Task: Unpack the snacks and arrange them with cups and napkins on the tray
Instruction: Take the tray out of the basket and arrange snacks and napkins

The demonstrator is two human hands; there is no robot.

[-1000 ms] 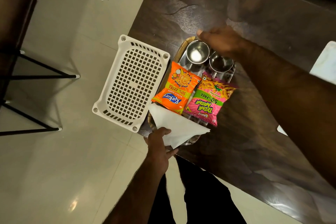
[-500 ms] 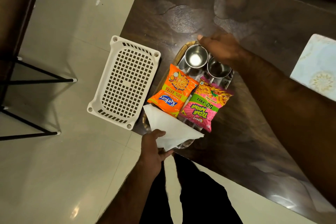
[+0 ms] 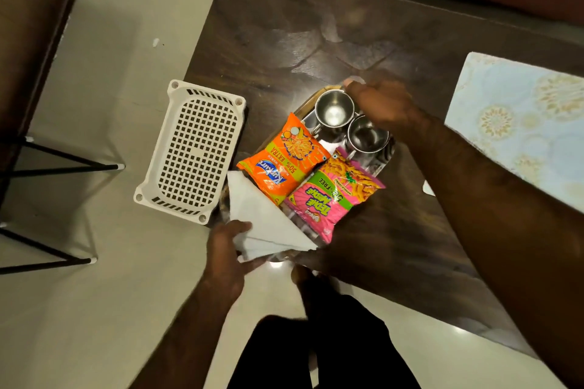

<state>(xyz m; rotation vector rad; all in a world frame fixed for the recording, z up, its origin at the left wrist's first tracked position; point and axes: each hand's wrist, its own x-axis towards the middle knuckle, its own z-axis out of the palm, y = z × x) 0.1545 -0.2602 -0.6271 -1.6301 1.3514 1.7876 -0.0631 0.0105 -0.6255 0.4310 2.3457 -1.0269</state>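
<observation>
A steel tray (image 3: 384, 157) lies on the dark table near its front edge. On it sit an orange snack packet (image 3: 281, 158), a pink and green snack packet (image 3: 331, 194), two steel cups (image 3: 335, 109) (image 3: 366, 136) and a folded white napkin (image 3: 262, 221). My left hand (image 3: 226, 257) grips the tray's near end, with its thumb on the napkin. My right hand (image 3: 380, 101) holds the tray's far end, beside the cups.
An empty white plastic basket (image 3: 192, 151) stands at the table's left edge, partly over the floor. A pale blue patterned mat (image 3: 518, 123) lies on the table at the right. A black-legged stool (image 3: 47, 167) stands on the floor at the left.
The view has shifted, so everything sits a little lower and to the right in the frame. Both hands keep their places at the tray's two ends.
</observation>
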